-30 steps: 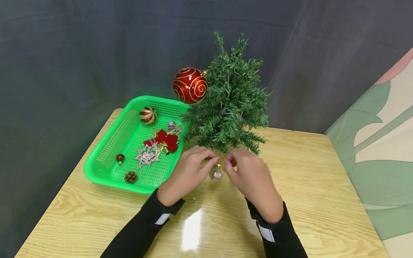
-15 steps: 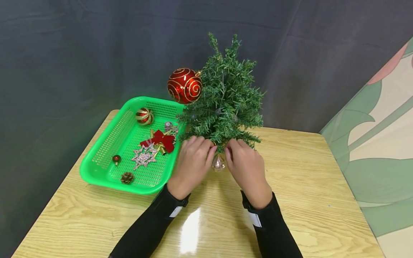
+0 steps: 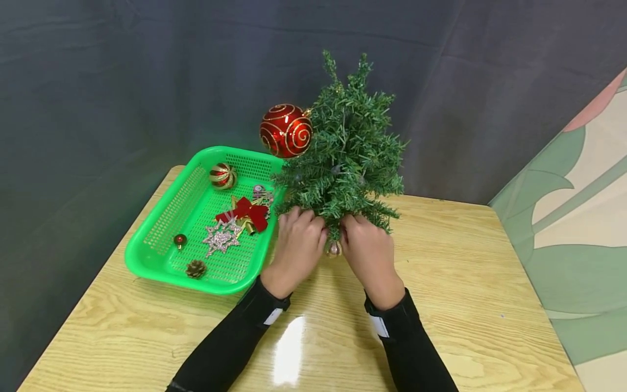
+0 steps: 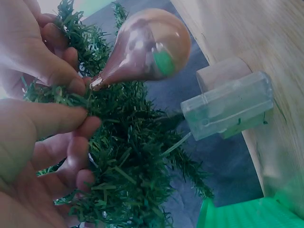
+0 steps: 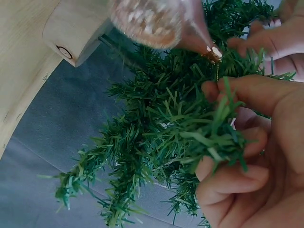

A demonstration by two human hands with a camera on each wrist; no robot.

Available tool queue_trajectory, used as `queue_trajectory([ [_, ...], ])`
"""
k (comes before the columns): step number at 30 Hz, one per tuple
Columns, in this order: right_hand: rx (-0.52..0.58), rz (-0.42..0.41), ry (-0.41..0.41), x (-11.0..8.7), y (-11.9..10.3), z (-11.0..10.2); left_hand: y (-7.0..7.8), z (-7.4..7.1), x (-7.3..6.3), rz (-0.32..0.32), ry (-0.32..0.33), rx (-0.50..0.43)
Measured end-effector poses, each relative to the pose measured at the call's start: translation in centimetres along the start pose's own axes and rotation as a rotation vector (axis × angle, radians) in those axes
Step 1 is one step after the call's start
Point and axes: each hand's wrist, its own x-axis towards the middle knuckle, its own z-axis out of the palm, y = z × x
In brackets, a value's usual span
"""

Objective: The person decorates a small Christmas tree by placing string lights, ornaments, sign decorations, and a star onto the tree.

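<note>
A shiny pink teardrop Christmas ornament [image 4: 152,45] hangs low at the front of a small artificial Christmas tree [image 3: 350,141]. Thumb and finger of my right hand [image 3: 368,249] pinch its thin gold string [image 5: 217,72] below the metallic neck, beside a branch tip. My left hand [image 3: 299,245] pinches at the same branch from the other side, close to the neck; the bit of string in its fingertips is mostly hidden. Green needles lie among the fingers of both hands. On the tree's left side hangs a large red bauble [image 3: 286,131] with gold swirls.
Left of the tree stands a green basket [image 3: 147,267] holding a striped bauble [image 3: 222,176], red bow [image 3: 252,212], glitter snowflake [image 3: 222,236], small red ball [image 3: 180,240] and pine cone [image 3: 196,269]. The tree's wooden base [image 5: 78,31] sits on the wooden table [image 3: 465,305]; a dark curtain hangs behind.
Both hands have moved forward from in front of the tree to its lowest front branch, carrying the ornament by its string. Over the last half second they have shifted only slightly.
</note>
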Motion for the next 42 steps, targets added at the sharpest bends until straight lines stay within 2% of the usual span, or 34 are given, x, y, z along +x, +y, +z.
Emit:
queue_trajectory([
  [3,0.007,-0.011,-0.012,0.0,0.0,0.0,-0.1,-0.2,0.0,-0.011,-0.032,-0.007],
  [8,0.036,-0.016,-0.041,-0.1,0.0,-0.1,-0.1,-0.3,0.0,-0.003,-0.044,-0.023],
  [19,0.066,-0.006,-0.049,-0.2,-0.2,-1.7,0.3,-0.9,-0.1,0.062,-0.043,-0.026],
  [25,0.071,-0.014,-0.026,-0.6,-1.1,-3.5,0.3,-2.7,0.0,0.096,-0.055,-0.073],
  [28,0.085,-0.05,0.025,-0.9,-1.8,-4.7,0.3,-4.2,0.0,0.106,-0.049,-0.122],
  [31,0.139,-0.122,0.071,-1.2,-2.9,-5.5,0.0,-6.2,-0.2,0.085,-0.058,-0.147],
  [35,0.238,-0.262,0.089,-1.0,-5.0,-5.0,-1.7,-9.1,-1.0,0.022,-0.104,-0.074],
  [39,0.288,-0.39,0.028,-0.3,-7.8,-3.1,-5.0,-11.7,-1.8,-0.033,-0.14,0.037],
  [41,0.297,-0.448,-0.02,0.2,-9.3,-2.1,-7.1,-12.9,-2.1,-0.068,-0.198,0.084],
  [42,0.29,-0.476,-0.044,0.5,-10.1,-1.6,-8.1,-13.4,-2.2,-0.091,-0.254,0.1],
])
